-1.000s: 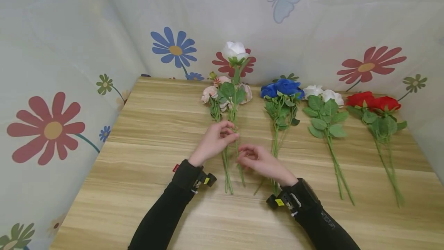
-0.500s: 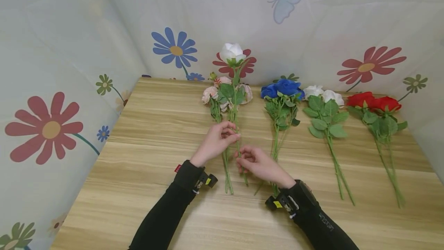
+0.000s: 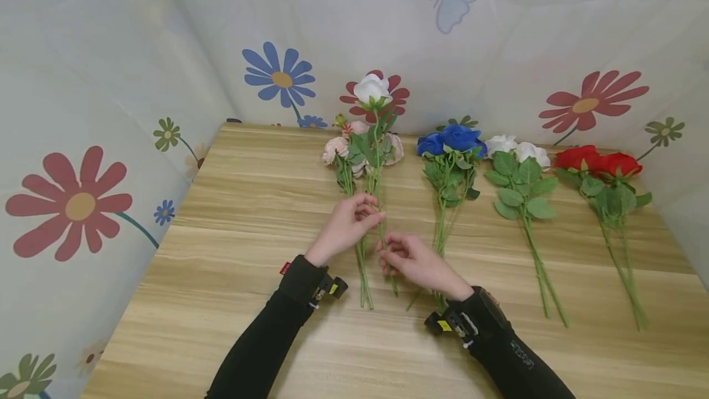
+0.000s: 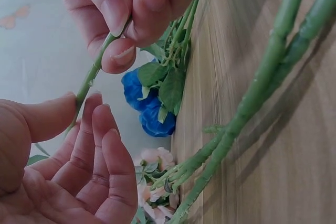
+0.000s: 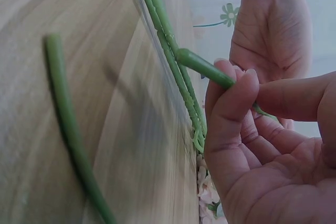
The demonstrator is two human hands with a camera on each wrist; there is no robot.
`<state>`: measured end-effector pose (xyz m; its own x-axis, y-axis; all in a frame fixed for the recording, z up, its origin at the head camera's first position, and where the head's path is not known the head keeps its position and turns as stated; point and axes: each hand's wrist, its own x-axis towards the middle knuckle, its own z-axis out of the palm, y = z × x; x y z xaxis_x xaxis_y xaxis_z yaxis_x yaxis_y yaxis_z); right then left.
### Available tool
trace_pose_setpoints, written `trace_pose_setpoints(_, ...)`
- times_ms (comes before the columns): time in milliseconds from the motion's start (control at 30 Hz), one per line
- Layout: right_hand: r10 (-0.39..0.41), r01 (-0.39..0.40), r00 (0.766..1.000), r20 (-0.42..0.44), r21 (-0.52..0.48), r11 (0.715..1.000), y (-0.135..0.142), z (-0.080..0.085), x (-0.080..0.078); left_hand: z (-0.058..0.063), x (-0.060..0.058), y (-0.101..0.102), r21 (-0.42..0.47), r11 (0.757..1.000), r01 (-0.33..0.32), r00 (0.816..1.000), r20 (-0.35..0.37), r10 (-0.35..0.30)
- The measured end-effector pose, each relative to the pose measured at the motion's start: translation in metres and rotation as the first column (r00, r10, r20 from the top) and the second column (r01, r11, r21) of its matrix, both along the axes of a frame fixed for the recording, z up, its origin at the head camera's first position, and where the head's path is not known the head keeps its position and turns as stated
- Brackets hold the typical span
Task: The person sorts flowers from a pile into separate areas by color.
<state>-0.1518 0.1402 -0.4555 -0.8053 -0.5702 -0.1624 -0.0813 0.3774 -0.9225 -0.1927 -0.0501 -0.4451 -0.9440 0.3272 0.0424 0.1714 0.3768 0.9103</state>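
A long-stemmed white rose [image 3: 372, 88] stands tilted up over the table, its head overlapping the backdrop. My left hand [image 3: 346, 223] pinches its green stem between thumb and fingertips, about halfway down. Lower on the same stem my right hand [image 3: 415, 257] holds it between thumb and index finger. In the right wrist view the cut end of the stem [image 5: 202, 67] sticks out past the right fingers. Behind the rose's leaves lie pink flowers [image 3: 335, 149], partly hidden, their stems [image 3: 362, 276] running down the table beside my left hand.
Blue roses [image 3: 460, 140] lie to the right, their stems passing under my right hand. Beyond them are white roses [image 3: 532, 156], then red roses [image 3: 615, 165] near the right edge of the wooden table [image 3: 221, 300]. A flower-printed cloth [image 3: 332, 11] hangs behind.
My right fingers have closed on the lower stem. The white rose has turned about its stem, so its leaves now sit behind and to the right. My left hand has barely moved.
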Motion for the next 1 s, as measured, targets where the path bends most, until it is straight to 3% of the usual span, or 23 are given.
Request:
trace_pose_setpoints(400, -0.039, 0.04, 0.998, -0.054, 0.029, 0.999, 0.011, 0.003, 0.0, 0.003, 0.003, 0.003, -0.033, 0.999, -0.022, 0.998, -0.065, 0.019)
trace_pose_setpoints(700, -0.073, 0.076, 0.994, -0.087, 0.038, 0.996, 0.029, 0.005, 0.005, 0.003, 0.009, 0.009, -0.226, 0.972, -0.07, 0.979, -0.201, 0.024)
trace_pose_setpoints(1000, -0.114, 0.124, 0.985, -0.13, 0.072, 0.99, 0.052, 0.011, 0.01, 0.002, 0.012, 0.017, -0.295, 0.953, -0.069, 0.961, -0.276, -0.016)
